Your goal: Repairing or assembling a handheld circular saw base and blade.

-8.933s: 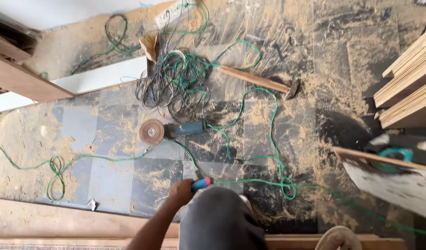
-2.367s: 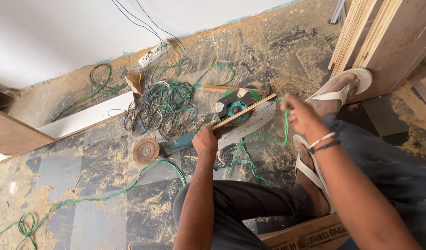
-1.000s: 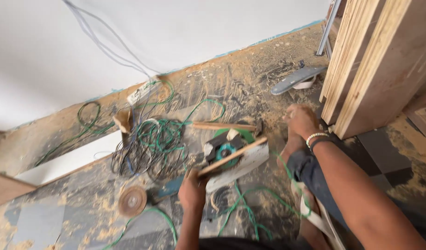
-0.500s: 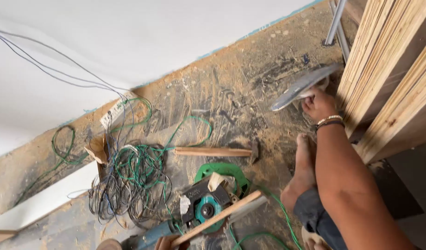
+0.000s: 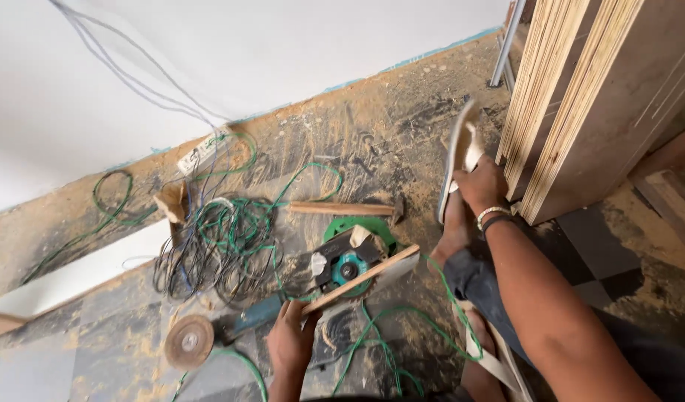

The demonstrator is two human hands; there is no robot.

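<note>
Gripping sandal: right hand, closed, beside plywood stack. Left hand closed on wood strip over green saw; hammer, cables near.

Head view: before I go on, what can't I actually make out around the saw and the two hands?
- Circular saw: its blade and lower body are hidden by the wooden strip lying across it.
- Left hand: its fingertips are tucked under the strip's end, so the grip is unclear.
- Right hand: it holds a sandal, seen edge-on, so its sole is hidden.
- Green cable: it runs off the bottom edge.
</note>
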